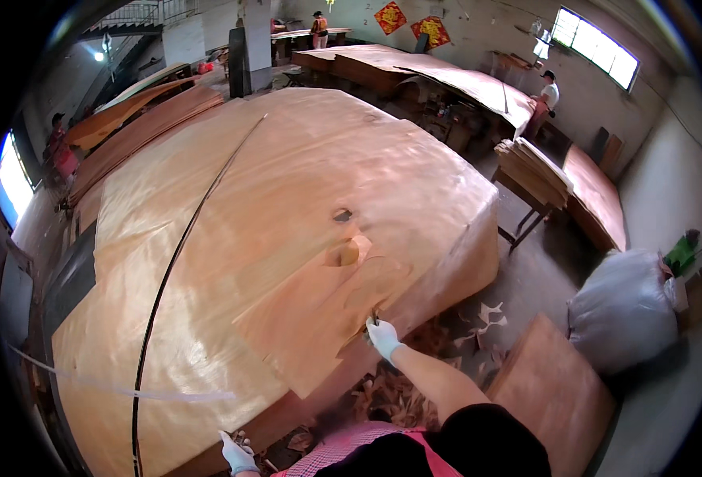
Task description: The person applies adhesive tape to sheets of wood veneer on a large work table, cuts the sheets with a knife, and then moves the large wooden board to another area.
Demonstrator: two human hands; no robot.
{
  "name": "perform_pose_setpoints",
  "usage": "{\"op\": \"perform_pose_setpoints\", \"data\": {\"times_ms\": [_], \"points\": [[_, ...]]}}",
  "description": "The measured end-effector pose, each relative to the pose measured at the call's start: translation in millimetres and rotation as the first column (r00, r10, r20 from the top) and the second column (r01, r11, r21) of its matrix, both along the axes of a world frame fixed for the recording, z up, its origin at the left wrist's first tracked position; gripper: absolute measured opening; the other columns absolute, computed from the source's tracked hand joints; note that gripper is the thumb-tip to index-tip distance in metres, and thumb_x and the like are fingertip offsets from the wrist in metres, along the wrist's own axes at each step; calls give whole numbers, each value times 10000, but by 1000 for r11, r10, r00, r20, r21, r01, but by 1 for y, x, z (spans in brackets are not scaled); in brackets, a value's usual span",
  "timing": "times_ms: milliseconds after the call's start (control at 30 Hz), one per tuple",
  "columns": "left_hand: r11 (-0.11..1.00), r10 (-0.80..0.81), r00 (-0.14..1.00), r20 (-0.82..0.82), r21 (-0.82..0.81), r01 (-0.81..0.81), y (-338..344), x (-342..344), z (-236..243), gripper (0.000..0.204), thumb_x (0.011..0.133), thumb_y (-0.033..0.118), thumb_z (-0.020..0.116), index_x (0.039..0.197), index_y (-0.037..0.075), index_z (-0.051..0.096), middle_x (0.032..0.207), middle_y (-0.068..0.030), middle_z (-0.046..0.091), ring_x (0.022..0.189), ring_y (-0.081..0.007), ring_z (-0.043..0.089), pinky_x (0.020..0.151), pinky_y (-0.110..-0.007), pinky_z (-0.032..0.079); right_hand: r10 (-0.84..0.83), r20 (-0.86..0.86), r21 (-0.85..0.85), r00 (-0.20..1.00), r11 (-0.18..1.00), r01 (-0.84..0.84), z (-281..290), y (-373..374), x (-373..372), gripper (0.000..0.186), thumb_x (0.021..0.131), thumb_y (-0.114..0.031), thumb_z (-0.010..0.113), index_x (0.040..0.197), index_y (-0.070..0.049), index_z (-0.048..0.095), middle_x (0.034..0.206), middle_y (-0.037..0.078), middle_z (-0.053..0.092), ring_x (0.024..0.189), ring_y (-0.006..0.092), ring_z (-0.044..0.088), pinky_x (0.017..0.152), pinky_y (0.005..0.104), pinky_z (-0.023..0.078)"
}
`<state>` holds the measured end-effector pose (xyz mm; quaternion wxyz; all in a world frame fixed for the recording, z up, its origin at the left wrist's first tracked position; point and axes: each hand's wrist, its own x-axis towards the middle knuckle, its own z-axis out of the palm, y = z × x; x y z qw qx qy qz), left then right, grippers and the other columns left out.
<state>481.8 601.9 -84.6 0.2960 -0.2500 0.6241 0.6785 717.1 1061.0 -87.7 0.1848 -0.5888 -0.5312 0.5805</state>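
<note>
A wide, pale orange wood veneer sheet (pixel 287 159) covers the big stack in front of me. On its near right part lies a smaller veneer piece (pixel 295 310) with an uneven edge. My right hand (pixel 384 338), in a white glove, is closed around a small dark tool (pixel 375 316) at that piece's right edge; its exact kind is unclear. My left hand (pixel 238 455), also gloved in white, hangs low beside the near edge, fingers curled round something small and brownish. A dark hole (pixel 342 215) and a torn opening (pixel 343 254) show in the veneer.
A long dark strip (pixel 177 246) runs across the sheet at left. Veneer scraps (pixel 398 397) litter the floor below my right arm. A board stack (pixel 553 389) and a white plastic sack (pixel 625 310) stand at right. Several people work at other tables farther off.
</note>
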Motion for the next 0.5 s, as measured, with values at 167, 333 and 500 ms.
{"op": "perform_pose_setpoints", "data": {"times_ms": [167, 333, 500], "points": [[996, 5, 998, -66, -88, -10, -7, -5, -10, 329, 998, 426, 534, 860, 129, 560, 693, -17, 568, 510, -107, 480, 404, -207, 343, 13, 4, -5, 1000, 1000, -13, 6, -3, -5, 432, 1001, -375, 503, 836, -1, 642, 666, 84, 648, 510, 174, 584, 530, 316, 457], [991, 131, 982, -136, 46, -126, -27, -12, -33, 330, 984, 368, 571, 779, 112, 536, 662, -25, 534, 499, -117, 456, 410, -232, 327, -67, -139, -100, 988, 994, 54, 9, -24, -1, 380, 992, -371, 542, 816, -47, 633, 652, 52, 615, 493, 144, 540, 485, 299, 426], [988, 155, 961, -229, 7, -157, -111, -10, -40, 305, 994, 332, 557, 786, 110, 541, 680, -30, 534, 559, -118, 479, 467, -227, 349, -139, -168, -329, 976, 941, 78, 14, -108, 30, 314, 993, -373, 555, 882, -84, 604, 735, 43, 643, 518, 107, 519, 446, 256, 373]]}}
